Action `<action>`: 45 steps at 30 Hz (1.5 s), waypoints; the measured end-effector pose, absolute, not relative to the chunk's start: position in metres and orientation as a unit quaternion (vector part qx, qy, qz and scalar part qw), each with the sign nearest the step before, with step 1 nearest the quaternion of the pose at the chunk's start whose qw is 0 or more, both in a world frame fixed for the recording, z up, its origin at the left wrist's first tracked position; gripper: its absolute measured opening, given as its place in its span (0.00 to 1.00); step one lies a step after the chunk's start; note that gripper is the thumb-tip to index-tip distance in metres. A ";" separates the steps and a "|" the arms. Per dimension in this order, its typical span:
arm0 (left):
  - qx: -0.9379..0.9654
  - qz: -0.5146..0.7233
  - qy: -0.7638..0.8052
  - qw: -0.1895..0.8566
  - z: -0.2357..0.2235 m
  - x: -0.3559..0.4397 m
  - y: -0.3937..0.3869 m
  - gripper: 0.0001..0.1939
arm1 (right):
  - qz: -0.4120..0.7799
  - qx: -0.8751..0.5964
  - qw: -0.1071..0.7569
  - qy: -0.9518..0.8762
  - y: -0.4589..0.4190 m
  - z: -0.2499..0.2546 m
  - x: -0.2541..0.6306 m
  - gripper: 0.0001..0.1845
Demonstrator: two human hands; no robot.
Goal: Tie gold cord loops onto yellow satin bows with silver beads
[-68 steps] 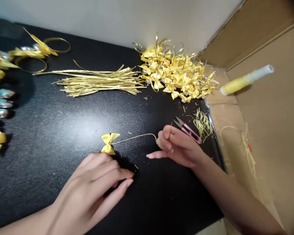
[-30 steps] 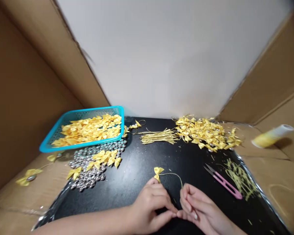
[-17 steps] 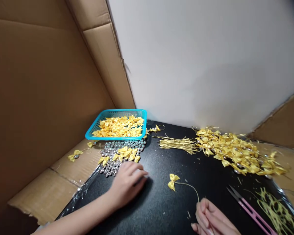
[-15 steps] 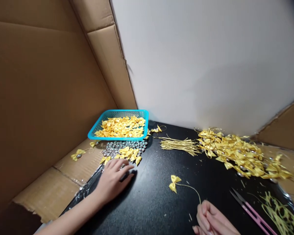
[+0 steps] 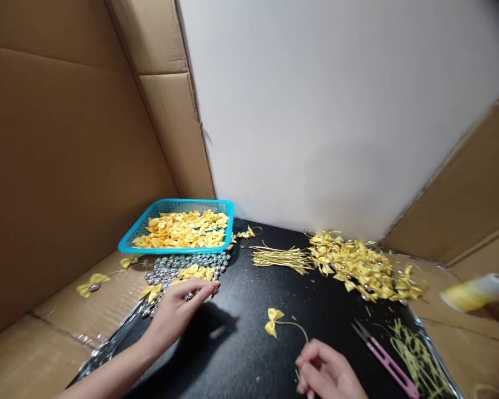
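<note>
My right hand (image 5: pixel 326 368) had the cord (image 5: pixel 297 325) pinched in closed fingers; the yellow bow (image 5: pixel 273 321) at its other end lay on the black table (image 5: pixel 249 354), between my hands. Left hand (image 5: pixel 182 303) near silver beads (image 5: pixel 166 267), fingertips drawn together; couldn't tell if I held anything there.

At the bottom, right of centre, your right hand (image 5: pixel 326 370) pinches a thin cord (image 5: pixel 294 323) running to a yellow bow (image 5: pixel 273 322). At lower left, your left hand (image 5: pixel 178 305) is near silver beads (image 5: pixel 162 266); whether it holds anything is unclear. Pink snips (image 5: pixel 375 347) lie lower right.
</note>
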State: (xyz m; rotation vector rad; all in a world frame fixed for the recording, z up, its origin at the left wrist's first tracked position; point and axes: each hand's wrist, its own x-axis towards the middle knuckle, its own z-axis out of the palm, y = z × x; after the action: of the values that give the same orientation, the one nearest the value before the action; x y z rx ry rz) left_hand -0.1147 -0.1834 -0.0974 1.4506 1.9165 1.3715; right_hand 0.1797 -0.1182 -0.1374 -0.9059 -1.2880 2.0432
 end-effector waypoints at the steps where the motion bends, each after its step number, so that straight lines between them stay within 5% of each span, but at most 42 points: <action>1: 0.442 0.533 0.670 0.268 -0.086 -0.100 -0.170 0.15 | 0.723 -0.327 0.303 -0.528 -0.113 -0.121 0.172 0.18; 7: 0.231 0.709 0.387 0.542 -0.025 -0.013 -0.086 0.29 | 0.555 -0.227 0.463 -0.653 -0.068 -0.019 0.120 0.08; 17: 0.269 0.770 0.334 0.472 0.001 0.016 -0.055 0.27 | 0.579 -0.208 0.547 -0.569 -0.047 -0.008 0.114 0.12; 33: 0.311 0.777 0.368 0.405 -0.014 0.007 -0.049 0.24 | 0.609 -0.204 0.535 -0.548 -0.046 -0.012 0.109 0.15; 45: 0.594 0.596 0.426 0.332 -0.003 -0.021 -0.046 0.10 | 0.584 -0.232 0.522 -0.577 -0.035 -0.006 0.125 0.16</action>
State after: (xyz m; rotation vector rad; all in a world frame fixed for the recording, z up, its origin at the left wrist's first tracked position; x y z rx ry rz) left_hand -0.0214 -0.0463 -0.0033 1.5519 1.1123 1.5572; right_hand 0.1249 -0.0350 -0.0060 -0.5555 -1.3816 1.3975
